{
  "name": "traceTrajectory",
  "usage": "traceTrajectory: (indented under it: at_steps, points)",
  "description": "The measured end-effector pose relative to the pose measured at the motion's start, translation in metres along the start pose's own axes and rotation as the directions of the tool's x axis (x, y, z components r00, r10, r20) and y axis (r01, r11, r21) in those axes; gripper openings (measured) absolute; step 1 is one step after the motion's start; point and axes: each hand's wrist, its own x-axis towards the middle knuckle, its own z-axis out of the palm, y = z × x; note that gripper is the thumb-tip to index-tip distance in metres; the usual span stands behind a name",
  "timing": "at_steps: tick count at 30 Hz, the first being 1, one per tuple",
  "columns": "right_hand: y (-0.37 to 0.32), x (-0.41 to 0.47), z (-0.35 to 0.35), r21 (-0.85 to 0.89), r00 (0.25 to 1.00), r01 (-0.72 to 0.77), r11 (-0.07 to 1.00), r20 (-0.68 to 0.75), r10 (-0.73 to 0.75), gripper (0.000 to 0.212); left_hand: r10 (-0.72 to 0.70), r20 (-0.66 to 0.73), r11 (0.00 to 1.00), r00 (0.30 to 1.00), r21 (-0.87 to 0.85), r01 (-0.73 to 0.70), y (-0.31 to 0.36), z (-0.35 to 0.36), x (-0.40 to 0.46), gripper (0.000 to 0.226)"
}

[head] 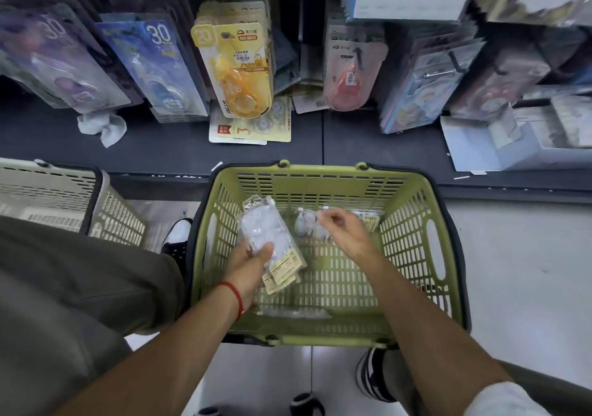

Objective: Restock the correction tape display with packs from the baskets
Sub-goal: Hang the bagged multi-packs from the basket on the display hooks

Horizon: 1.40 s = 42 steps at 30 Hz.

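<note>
While both forearms reach down and forward into the green basket (416, 223), the left hand (248, 263) grips a small stack of clear packs (267, 234), thumb pressed across the top face and fingers curled underneath. That stack sits over the basket's left half, its long axis running from the paper label end near the wrist up and slightly left toward the shelf (160, 146), so the blister end points away from the person. A red cord (232, 294) circles the left wrist. The right hand (344, 231) hovers over the basket's far middle, palm down, fingertips drawn together on what seems to be the edge of another clear pack (304, 222) lying against the far wall; motion blur keeps the pinch from being certain. One more pack (294, 313) lies flat on the basket floor near the front wall, long axis left to right. A beige basket (64, 198) stands to the left. Above, carded correction tapes (237, 73) hang on the display.
</note>
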Motion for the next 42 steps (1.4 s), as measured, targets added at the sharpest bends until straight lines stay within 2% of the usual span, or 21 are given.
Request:
traceTrajectory:
  at_steps: [1, 2, 3, 4, 7, 10, 14, 18, 20, 24, 28, 31, 34, 38, 40, 42]
  points:
    - [0.009, 0.008, -0.007, -0.303, 0.984, -0.011, 0.953, -0.172, -0.043, 0.042, -0.012, -0.029, 1.000, 1.000, 0.013, 0.012, -0.003, -0.004, 0.002, 0.019]
    - [0.020, 0.013, -0.012, -0.558, 0.965, -0.059, 0.828, -0.243, -0.095, 0.046, -0.030, -0.056, 0.999, 0.998, 0.014, 0.031, -0.005, -0.007, 0.004, 0.023]
    - [0.030, 0.017, -0.016, -0.698, 0.959, -0.089, 0.711, -0.252, -0.127, 0.051, -0.050, -0.077, 0.999, 0.996, 0.005, 0.050, -0.007, -0.009, 0.005, 0.025]
    - [0.040, 0.021, -0.016, -0.768, 0.963, -0.097, 0.633, -0.232, -0.134, 0.057, -0.065, -0.089, 0.998, 0.994, -0.001, 0.065, -0.009, -0.010, 0.005, 0.026]
    - [0.057, 0.030, -0.007, -0.847, 0.974, -0.081, 0.525, -0.180, -0.140, 0.073, -0.070, -0.097, 0.997, 0.993, 0.010, 0.072, -0.011, -0.012, 0.004, 0.023]
    - [0.061, 0.036, 0.003, -0.879, 0.969, -0.112, 0.463, -0.200, -0.144, 0.082, -0.074, -0.089, 0.996, 0.993, 0.043, 0.079, -0.012, -0.012, 0.005, 0.022]
    - [0.063, 0.038, 0.002, -0.896, 0.968, -0.133, 0.424, -0.209, -0.138, 0.079, -0.065, -0.082, 0.993, 0.995, 0.089, 0.072, -0.010, -0.010, 0.003, 0.022]
    - [0.066, 0.035, 0.002, -0.866, 0.990, -0.132, 0.482, -0.138, 0.022, 0.081, -0.068, -0.081, 0.992, 0.994, 0.096, 0.076, -0.011, -0.008, 0.004, 0.025]
    - [0.065, 0.033, 0.004, -0.815, 0.993, -0.120, 0.566, -0.093, 0.076, 0.078, -0.062, -0.082, 0.994, 0.995, 0.085, 0.069, -0.011, -0.008, 0.004, 0.024]
    - [0.045, 0.024, -0.004, -0.544, 0.985, -0.109, 0.832, 0.053, 0.164, 0.061, -0.070, -0.083, 0.996, 0.994, 0.046, 0.074, -0.010, -0.008, 0.003, 0.023]
    - [0.008, 0.000, -0.038, -0.260, 0.941, -0.152, 0.954, 0.257, 0.220, 0.037, -0.074, -0.160, 0.996, 0.984, -0.063, 0.064, -0.008, -0.008, 0.003, 0.017]
    - [-0.024, -0.031, -0.069, -0.003, 0.913, -0.184, 0.983, 0.371, 0.172, 0.038, -0.101, -0.243, 0.984, 0.965, -0.166, 0.062, 0.000, -0.006, -0.005, 0.012]
    - [-0.061, -0.059, -0.083, 0.208, 0.924, -0.145, 0.967, 0.378, 0.058, 0.040, -0.109, -0.224, 0.961, 0.969, -0.273, 0.045, 0.015, -0.001, -0.014, 0.024]
    - [-0.120, -0.081, -0.073, 0.327, 0.942, -0.012, 0.945, 0.321, -0.099, 0.044, -0.097, 0.046, 0.869, 0.994, -0.483, 0.107, 0.052, 0.013, -0.037, 0.048]
    - [-0.152, -0.090, -0.065, 0.279, 0.973, 0.081, 0.957, 0.187, -0.137, 0.036, 0.045, 0.136, 0.846, 0.990, -0.531, 0.034, 0.076, 0.018, -0.050, 0.051]
    - [-0.180, -0.096, -0.061, 0.160, 0.980, 0.192, 0.968, 0.026, -0.199, 0.024, 0.215, 0.161, 0.839, 0.963, -0.535, -0.098, 0.097, 0.017, -0.059, 0.046]
